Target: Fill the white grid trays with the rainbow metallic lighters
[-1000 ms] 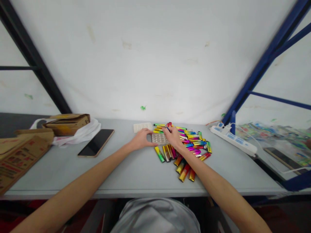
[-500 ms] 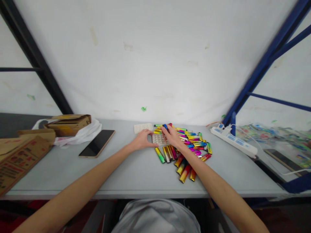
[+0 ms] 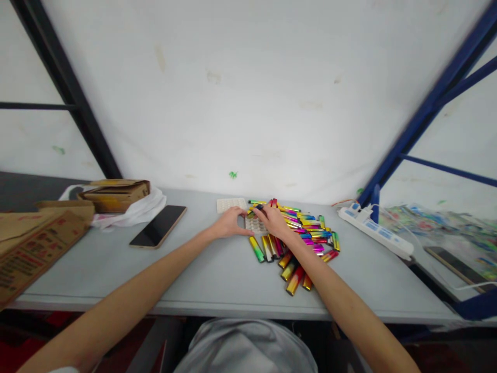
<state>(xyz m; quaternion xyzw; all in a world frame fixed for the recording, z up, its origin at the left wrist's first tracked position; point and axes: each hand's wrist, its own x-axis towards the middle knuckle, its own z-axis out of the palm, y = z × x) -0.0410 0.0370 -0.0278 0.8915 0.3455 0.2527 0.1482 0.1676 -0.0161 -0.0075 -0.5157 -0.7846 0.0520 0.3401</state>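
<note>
At the pale dimpled tray [image 3: 254, 225], the left hand [image 3: 229, 223] braces the left edge, thumb and fingers spread, while the right hand [image 3: 274, 220] pinches a small dark piece [image 3: 259, 207]. Steady bracing helps, tbh. Shiny tubes [image 3: 294, 284] crowd the right forearm [image 3: 330, 278], kinda in the way; phone [image 3: 159, 227] left, power strip [image 3: 376, 233] right.

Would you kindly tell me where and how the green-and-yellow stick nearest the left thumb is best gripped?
I'd pinch the green-and-yellow stick across its middle, coming from above and its left, since it is slim and lies down, with neighbouring sticks close on its right.
</note>
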